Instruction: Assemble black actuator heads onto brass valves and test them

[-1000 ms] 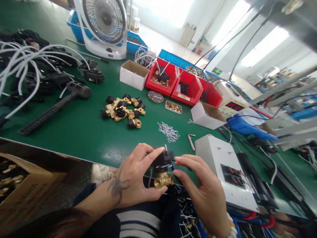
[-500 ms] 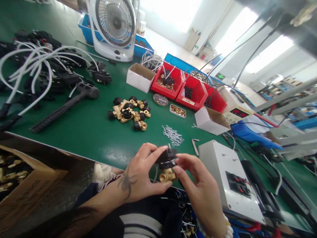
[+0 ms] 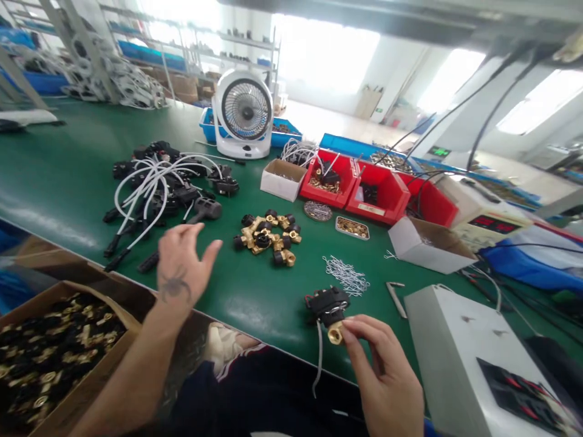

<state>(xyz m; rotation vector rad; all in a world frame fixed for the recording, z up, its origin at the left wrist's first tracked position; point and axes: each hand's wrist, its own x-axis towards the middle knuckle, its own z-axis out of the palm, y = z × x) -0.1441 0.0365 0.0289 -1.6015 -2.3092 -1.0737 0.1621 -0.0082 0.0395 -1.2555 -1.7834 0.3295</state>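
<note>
My right hand [image 3: 387,370] pinches the brass valve [image 3: 336,332] by its body, between thumb and fingers. On top of that valve sits a black plastic housing [image 3: 325,301], from which a grey-white cable hangs down. Over at the left, my left hand [image 3: 182,264] is held over the black hammer [image 3: 204,209], thumb spread away from the fingers. It covers the middle of the handle; the hammer head and handle end show on either side. Whether the fingers touch the handle is hidden. A pile of brass valves with black caps [image 3: 266,237] lies between my hands.
Wire clips [image 3: 346,276] and a hex key [image 3: 396,298] lie near the right hand, left of a grey metal box [image 3: 455,340]. Red bins [image 3: 378,194] and a white fan [image 3: 243,115] stand behind. Cabled black units [image 3: 155,182] lie left; a carton [image 3: 122,309] holds brass valves.
My left hand has let go of the valve assembly and moved left to the hammer. My right hand keeps the assembly, now low over the table. The view has swung left.
</note>
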